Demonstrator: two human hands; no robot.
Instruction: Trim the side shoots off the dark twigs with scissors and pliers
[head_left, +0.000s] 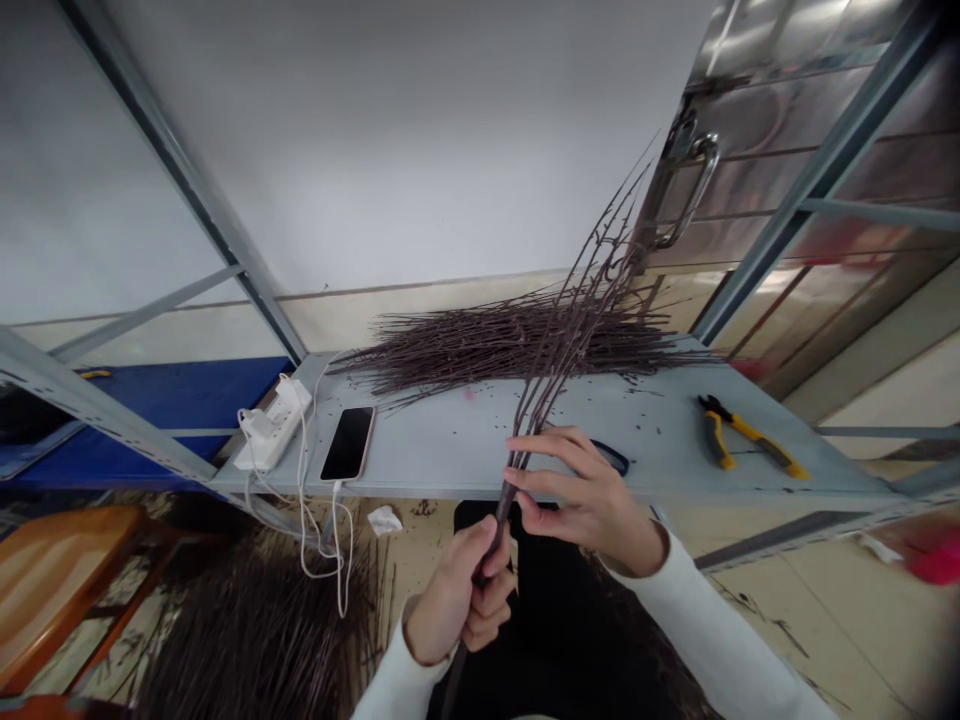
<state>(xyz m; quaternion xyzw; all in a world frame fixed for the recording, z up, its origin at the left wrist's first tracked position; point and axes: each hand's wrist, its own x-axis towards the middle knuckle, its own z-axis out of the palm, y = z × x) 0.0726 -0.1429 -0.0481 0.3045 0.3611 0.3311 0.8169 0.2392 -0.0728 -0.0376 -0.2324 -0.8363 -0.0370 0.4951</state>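
My left hand is closed around the thick lower end of a bunch of dark brown twigs, held in front of my lap. Slanting up to the right, the twigs fan out into thin branching tips. Higher on the same stems, my right hand holds them lightly between thumb and fingertips. Beyond them, a large pile of similar twigs lies along the back of the grey shelf. A dark blue looped object, partly hidden, sits just behind my right hand.
Yellow-handled pliers lie at the shelf's right end. At the left are a phone on a cable and a white power strip. More twigs stand low beside an orange wooden chair. Metal posts frame the shelf.
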